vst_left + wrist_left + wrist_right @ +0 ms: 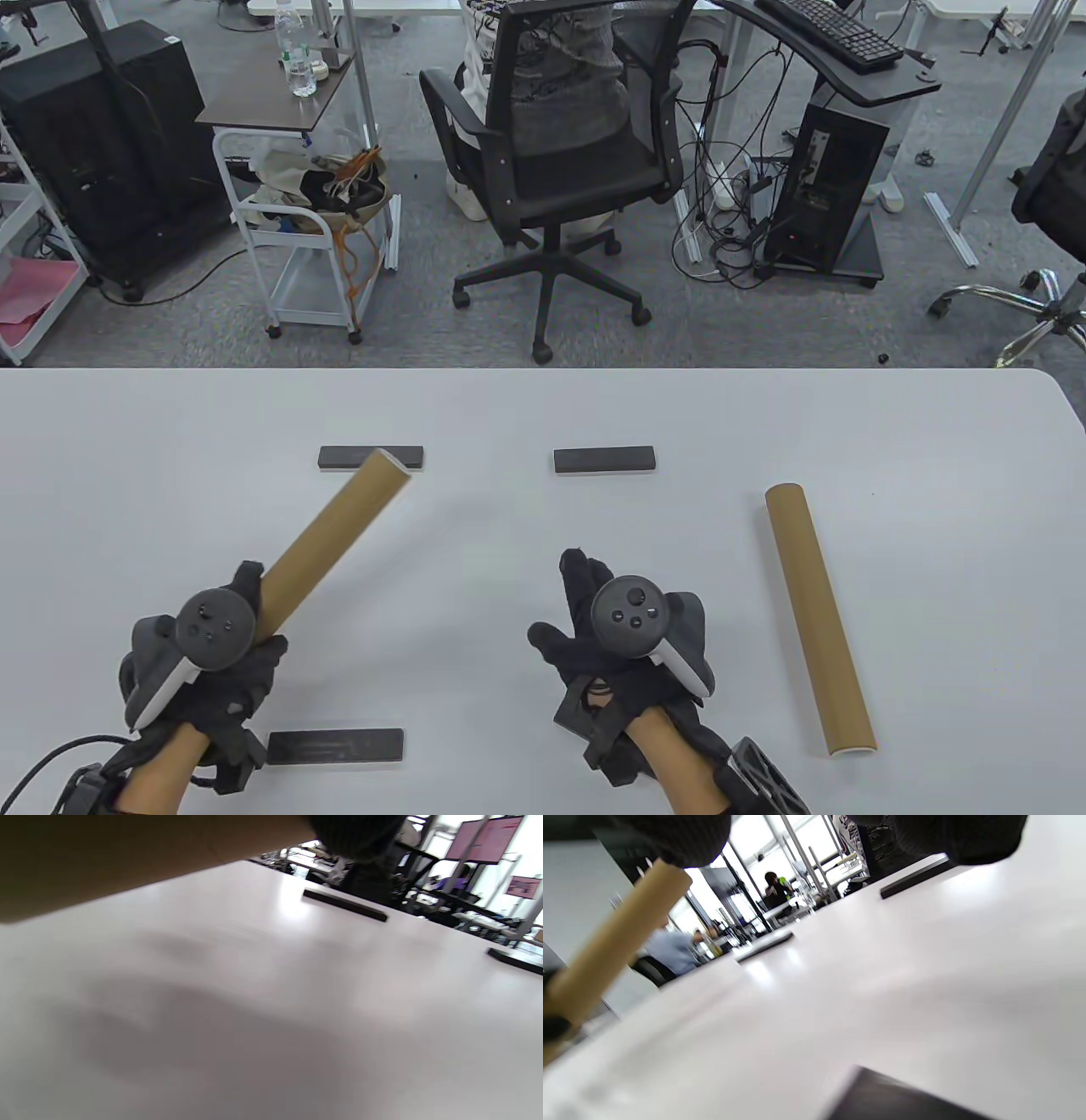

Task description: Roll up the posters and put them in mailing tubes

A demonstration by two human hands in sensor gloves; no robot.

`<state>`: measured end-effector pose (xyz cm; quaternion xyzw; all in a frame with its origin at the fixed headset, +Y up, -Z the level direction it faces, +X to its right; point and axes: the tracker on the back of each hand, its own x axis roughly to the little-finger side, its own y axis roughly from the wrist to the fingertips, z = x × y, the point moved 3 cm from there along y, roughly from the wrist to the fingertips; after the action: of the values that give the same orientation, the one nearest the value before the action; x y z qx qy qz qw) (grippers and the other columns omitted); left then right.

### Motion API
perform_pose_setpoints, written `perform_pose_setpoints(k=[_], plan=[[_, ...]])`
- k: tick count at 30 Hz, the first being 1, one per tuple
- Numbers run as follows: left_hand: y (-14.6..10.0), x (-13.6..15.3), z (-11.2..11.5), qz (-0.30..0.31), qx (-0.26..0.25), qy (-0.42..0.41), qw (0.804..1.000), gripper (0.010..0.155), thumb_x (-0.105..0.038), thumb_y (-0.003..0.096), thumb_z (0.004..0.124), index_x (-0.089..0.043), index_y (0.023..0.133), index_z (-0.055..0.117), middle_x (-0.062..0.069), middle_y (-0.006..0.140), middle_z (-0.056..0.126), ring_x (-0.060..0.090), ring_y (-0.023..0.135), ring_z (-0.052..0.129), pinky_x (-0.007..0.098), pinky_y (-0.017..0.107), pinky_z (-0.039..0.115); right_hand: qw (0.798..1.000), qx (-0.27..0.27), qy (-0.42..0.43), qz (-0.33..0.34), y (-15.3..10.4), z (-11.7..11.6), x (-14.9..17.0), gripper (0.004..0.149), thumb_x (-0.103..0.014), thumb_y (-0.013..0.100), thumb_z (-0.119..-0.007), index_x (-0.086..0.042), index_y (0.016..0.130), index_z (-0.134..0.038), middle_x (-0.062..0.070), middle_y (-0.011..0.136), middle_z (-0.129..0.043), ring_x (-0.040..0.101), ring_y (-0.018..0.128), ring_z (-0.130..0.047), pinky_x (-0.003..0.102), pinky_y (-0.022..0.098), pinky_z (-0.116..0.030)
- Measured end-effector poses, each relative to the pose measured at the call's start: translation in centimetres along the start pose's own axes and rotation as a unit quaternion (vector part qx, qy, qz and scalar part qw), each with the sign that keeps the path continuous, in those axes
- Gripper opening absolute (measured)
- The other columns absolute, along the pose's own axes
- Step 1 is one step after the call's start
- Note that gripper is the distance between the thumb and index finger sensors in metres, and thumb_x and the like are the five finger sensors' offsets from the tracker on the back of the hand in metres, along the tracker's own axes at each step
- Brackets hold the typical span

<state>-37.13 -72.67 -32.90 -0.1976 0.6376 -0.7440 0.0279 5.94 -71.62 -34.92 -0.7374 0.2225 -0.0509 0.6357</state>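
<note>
1. The left hand [212, 654] grips the low end of a brown tube [335, 548]. The tube sticks up and away from the hand, off the white table [543, 407], and leans to the right. Its far tip sits in front of the far-left bar [371, 458].
2. A second brown tube [819, 618] lies flat on the table. It is well apart from the held tube, to its right, past the right hand [624, 645].
3. I cannot see inside either tube. The near end of the flat tube has a pale rim, and the top of the held tube has a pale rim too.
4. The left hand's fingers wrap around the held tube. The left wrist view shows the tube [127, 853] big and blurry along the top.
5. The right hand holds nothing. Its fingers [577, 573] are spread and point away, between the two tubes. I cannot tell if it touches the table.
6. Three flat dark bars lie on the table. One, the far-middle bar [604, 459], lies to the right of the held tube's tip. The near bar [336, 746] lies just right of the left wrist.
</note>
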Motion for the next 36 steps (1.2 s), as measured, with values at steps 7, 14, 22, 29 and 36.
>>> perform_pose_setpoints(k=[7, 14, 22, 29, 36], plan=[[2.0, 5.4, 1.2, -0.138, 0.051, 0.008, 0.989, 0.088, -0.038, 0.0477, 0.078, -0.015, 0.108, 0.017, 0.024, 0.107, 0.049, 0.048, 0.090, 0.069, 0.065, 0.063, 0.064, 0.987, 0.011, -0.161, 0.027, 1.2, -2.6, 0.9, 0.078, -0.047, 0.044, -0.075, -0.020, 0.100, -0.028, 0.023, 0.105, -0.039, 0.054, 0.090, -0.053, 0.066, 0.057, -0.060], [2.2, 5.0, 2.0, -0.167, 0.062, 0.047, 0.983, 0.087, -0.042, 0.0493, 0.075, -0.013, 0.108, 0.017, 0.025, 0.107, 0.051, 0.047, 0.088, 0.073, 0.060, 0.060, 0.069, 0.983, 0.024, -0.177, 0.033, 1.3, -2.1, 1.5, 0.075, -0.046, 0.044, -0.074, -0.020, 0.100, -0.031, 0.022, 0.105, -0.042, 0.054, 0.089, -0.056, 0.067, 0.057, -0.061], [2.7, 5.5, 2.6, -0.180, 0.048, 0.098, 0.977, 0.090, -0.047, 0.0491, 0.075, -0.012, 0.108, 0.016, 0.024, 0.107, 0.051, 0.044, 0.087, 0.075, 0.056, 0.058, 0.073, 0.984, 0.018, -0.176, 0.024, 1.4, -2.0, 1.9, 0.075, -0.047, 0.044, -0.074, -0.020, 0.100, -0.031, 0.022, 0.105, -0.043, 0.054, 0.089, -0.056, 0.067, 0.057, -0.061], [2.8, 5.6, 2.7, -0.180, 0.049, 0.107, 0.977, 0.091, -0.049, 0.0490, 0.074, -0.012, 0.108, 0.015, 0.024, 0.108, 0.049, 0.045, 0.089, 0.073, 0.057, 0.060, 0.072, 0.984, 0.015, -0.177, 0.019, 1.4, -2.0, 2.1, 0.075, -0.047, 0.044, -0.074, -0.020, 0.100, -0.031, 0.023, 0.105, -0.043, 0.054, 0.089, -0.057, 0.067, 0.057, -0.061], [1.6, 3.7, 0.8, -0.138, 0.010, 0.108, 0.985, 0.096, -0.059, 0.0470, 0.069, -0.013, 0.107, 0.010, 0.024, 0.112, 0.037, 0.050, 0.098, 0.061, 0.063, 0.067, 0.062, 0.985, 0.015, -0.169, 0.011, 1.3, -1.3, 2.3, 0.075, -0.047, 0.044, -0.074, -0.020, 0.100, -0.032, 0.023, 0.105, -0.043, 0.054, 0.089, -0.057, 0.067, 0.057, -0.061]])
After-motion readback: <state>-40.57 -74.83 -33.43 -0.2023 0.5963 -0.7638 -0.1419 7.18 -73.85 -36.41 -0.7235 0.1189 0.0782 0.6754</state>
